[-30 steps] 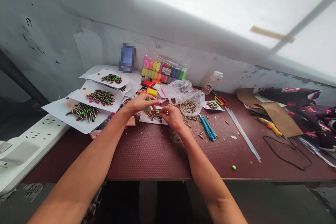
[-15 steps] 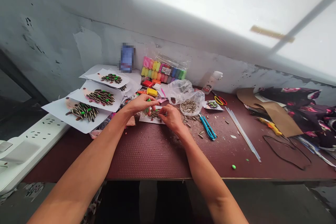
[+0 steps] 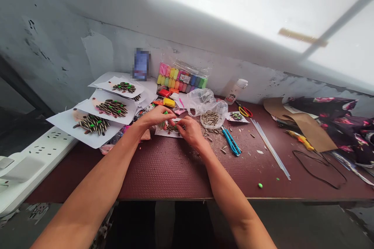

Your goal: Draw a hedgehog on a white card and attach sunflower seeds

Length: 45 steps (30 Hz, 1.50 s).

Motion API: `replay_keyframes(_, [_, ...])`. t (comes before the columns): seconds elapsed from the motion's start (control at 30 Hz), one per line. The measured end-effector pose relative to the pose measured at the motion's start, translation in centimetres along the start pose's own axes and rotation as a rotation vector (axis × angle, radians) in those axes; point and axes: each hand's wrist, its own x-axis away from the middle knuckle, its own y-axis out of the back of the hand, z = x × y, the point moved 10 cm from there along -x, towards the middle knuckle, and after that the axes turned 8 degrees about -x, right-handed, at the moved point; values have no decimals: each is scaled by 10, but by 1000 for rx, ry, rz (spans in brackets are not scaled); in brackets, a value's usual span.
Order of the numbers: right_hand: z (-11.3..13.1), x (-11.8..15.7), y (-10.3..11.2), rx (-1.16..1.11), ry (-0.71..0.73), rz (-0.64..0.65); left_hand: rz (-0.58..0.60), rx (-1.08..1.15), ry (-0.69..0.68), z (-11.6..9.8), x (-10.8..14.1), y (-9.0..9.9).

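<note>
Okay, you're bent right over the small work at the middle of the counter (image 3: 163, 175): your left hand (image 3: 156, 117) has its fingers (image 3: 166, 112) pinched closed on a green clay bit (image 3: 165, 113), and your right hand (image 3: 191, 132) is curled in just beside it, fingertips down among the striped sunflower seeds (image 3: 173, 127). I can't tell whether those right fingers are gripping a seed or only pressing. The seeds sit on a white paper card (image 3: 165, 133), mostly hidden under your hands.

Right now this looks like the clay-and-seed fitting step, and it calls for a steady pinch so nothing slides. Beside you, the seed-and-clay hedgehog pictures (image 3: 112, 108) lie stacked to the left, and the bag of seeds (image 3: 209, 118) sits near your right hand, with a blue craft knife (image 3: 230, 142) close by.

Compared with the earlier view, your right hand has closed in toward the left, covering more of the seeds, and the card sits slightly further left. Your left hand holds almost exactly where it was.
</note>
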Motion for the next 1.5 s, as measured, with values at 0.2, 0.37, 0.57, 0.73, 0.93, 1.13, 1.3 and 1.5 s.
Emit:
replay_keyframes(0.2, [2, 1, 1, 4, 7, -2, 7, -1, -3, 2, -2, -1])
replay_keyframes(0.37, [2, 0, 2, -8, 8, 6, 21, -5, 6, 5, -3, -3])
replay_keyframes(0.57, [1, 1, 1, -10, -10, 37, 39, -36, -4, 2, -2, -8])
replay_keyframes(0.73, [-1, 0, 2, -9, -33, 36, 33, -64, 3, 2, -1, -8])
replay_keyframes(0.93, [-6, -2, 5, -23, -38, -2, 50, -52, -7, 3, -2, -8])
replay_keyframes(1.13, [-5, -1, 2, -6, -25, 21, 61, -40, -2, 2, -2, -7])
replay_keyframes(1.3, [-7, -1, 5, 3, -30, 6, 37, -28, 22, 2, 0, -4])
replay_keyframes(1.5, [-13, -3, 16, -162, -23, -144, -206, 207, 27, 0, 0, 20])
